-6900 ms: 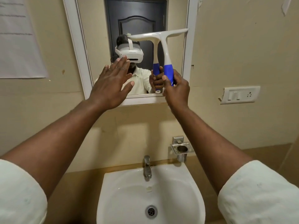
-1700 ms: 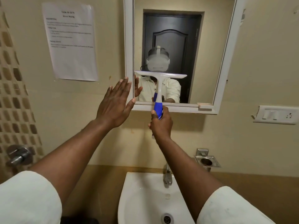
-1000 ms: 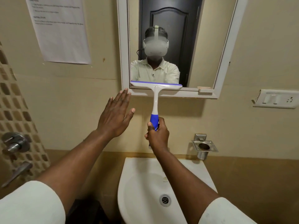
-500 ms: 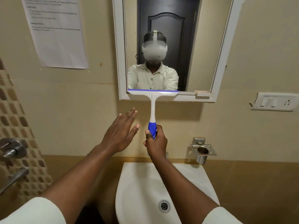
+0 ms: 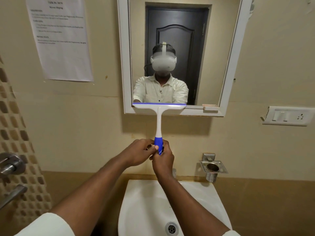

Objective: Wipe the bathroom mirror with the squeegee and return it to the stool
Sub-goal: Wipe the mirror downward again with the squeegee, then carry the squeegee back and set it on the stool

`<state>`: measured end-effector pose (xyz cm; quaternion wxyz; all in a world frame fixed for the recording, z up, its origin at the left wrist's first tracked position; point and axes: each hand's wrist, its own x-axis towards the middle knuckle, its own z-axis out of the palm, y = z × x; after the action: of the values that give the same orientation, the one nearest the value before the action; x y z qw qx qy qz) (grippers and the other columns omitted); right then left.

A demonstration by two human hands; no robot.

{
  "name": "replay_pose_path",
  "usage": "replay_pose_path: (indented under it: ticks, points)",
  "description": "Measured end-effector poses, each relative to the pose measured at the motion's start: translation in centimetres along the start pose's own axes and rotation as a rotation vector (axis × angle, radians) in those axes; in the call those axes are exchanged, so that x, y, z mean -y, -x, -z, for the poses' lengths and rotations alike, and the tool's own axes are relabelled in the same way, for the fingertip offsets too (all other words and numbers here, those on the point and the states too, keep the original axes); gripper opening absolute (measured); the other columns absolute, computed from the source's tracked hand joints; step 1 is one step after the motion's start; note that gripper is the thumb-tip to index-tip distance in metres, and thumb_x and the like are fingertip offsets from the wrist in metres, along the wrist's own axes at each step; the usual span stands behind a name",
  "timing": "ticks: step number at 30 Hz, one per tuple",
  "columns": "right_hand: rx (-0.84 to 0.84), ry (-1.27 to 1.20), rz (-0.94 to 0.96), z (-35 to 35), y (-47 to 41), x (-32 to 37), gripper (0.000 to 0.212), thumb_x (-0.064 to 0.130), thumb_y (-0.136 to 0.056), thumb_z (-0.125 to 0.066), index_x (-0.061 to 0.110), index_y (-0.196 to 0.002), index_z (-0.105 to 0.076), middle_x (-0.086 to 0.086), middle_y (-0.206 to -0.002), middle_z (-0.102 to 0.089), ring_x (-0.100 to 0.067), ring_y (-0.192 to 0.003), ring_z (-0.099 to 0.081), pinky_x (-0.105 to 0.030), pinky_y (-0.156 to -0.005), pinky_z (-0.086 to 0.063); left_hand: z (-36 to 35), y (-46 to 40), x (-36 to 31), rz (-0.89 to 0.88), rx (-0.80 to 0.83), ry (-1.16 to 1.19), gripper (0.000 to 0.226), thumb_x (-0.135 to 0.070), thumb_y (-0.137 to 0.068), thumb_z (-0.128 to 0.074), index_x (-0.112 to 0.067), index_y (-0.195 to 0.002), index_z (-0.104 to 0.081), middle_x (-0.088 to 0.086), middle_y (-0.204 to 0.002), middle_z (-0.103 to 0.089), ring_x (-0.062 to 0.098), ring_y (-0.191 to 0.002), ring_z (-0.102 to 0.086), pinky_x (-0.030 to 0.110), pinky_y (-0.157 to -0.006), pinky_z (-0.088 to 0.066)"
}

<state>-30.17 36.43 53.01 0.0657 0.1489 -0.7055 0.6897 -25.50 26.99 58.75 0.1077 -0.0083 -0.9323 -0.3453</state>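
The white-framed mirror (image 5: 221, 68) hangs on the beige wall above the sink. A white squeegee (image 5: 159, 120) with a blue grip stands upright, its blade level along the mirror's bottom frame edge at the left half. My right hand (image 5: 162, 159) is closed around the blue grip from below. My left hand (image 5: 139, 153) has its fingers wrapped on the same grip from the left, thumb across it. The stool is out of view.
A white sink (image 5: 146, 210) sits directly under my arms. A steel cup holder (image 5: 213, 167) is on the wall to the right, a switch plate (image 5: 288, 115) above it. A paper notice (image 5: 63, 41) hangs at left; shower taps (image 5: 10, 166) protrude at the left edge.
The squeegee slid down the glass to the bottom frame edge. My left hand left the wall and closed onto the blue grip beside my right hand.
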Motion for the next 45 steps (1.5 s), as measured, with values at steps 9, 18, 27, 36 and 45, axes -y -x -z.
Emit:
replay_pose_path:
  ticks: [9,18,27,36,45]
  points:
    - [0.006,-0.029,0.064,1.1,-0.2,0.5,0.018,0.018,-0.092,-0.056,0.025,-0.108,-0.058,0.004,-0.084,-0.065,-0.021,-0.072,-0.065,-0.034,-0.067,-0.058,0.3,-0.3,-1.3,-0.015,-0.072,0.008,0.026,-0.03,-0.093,-0.048,-0.017,-0.086,-0.069,0.006,-0.078,-0.071,0.025,-0.076,-0.066,0.051,-0.079,-0.053]
    - [0.032,-0.053,0.084,1.9,-0.5,1.7,0.025,0.014,-0.091,-0.057,0.023,-0.114,-0.057,0.003,-0.088,-0.066,-0.02,-0.072,-0.065,-0.035,-0.068,-0.058,0.8,-0.5,-3.1,-0.038,-0.145,-0.044,0.029,-0.031,-0.094,-0.047,-0.015,-0.082,-0.067,0.005,-0.076,-0.07,0.021,-0.074,-0.066,0.05,-0.077,-0.053]
    - [0.062,-0.077,0.117,2.3,-0.7,3.4,0.026,0.016,-0.092,-0.057,0.023,-0.116,-0.056,0.0,-0.092,-0.066,-0.019,-0.073,-0.065,-0.025,-0.062,-0.055,1.8,-0.5,-4.3,-0.087,-0.227,-0.076,0.033,-0.035,-0.095,-0.045,-0.015,-0.082,-0.068,0.003,-0.072,-0.07,0.016,-0.069,-0.066,0.048,-0.074,-0.054]
    - [0.069,-0.065,0.357,2.9,-1.7,7.2,0.022,0.025,-0.091,-0.059,0.023,-0.113,-0.06,0.001,-0.08,-0.065,-0.019,-0.066,-0.06,-0.032,-0.065,-0.052,4.1,-0.1,-5.1,-0.169,-0.426,-0.006,0.031,-0.039,-0.094,-0.045,-0.022,-0.08,-0.067,-0.008,-0.072,-0.069,0.004,-0.07,-0.065,0.039,-0.07,-0.055]
    - [0.115,-0.117,0.461,2.0,-3.6,14.0,0.014,0.026,-0.093,-0.053,0.025,-0.106,-0.056,-0.007,-0.081,-0.062,-0.026,-0.069,-0.06,-0.048,-0.067,-0.055,8.6,2.1,-4.0,-0.124,-0.804,-0.01,0.02,-0.039,-0.093,-0.05,-0.028,-0.085,-0.065,-0.011,-0.079,-0.071,0.004,-0.075,-0.065,0.031,-0.065,-0.05]
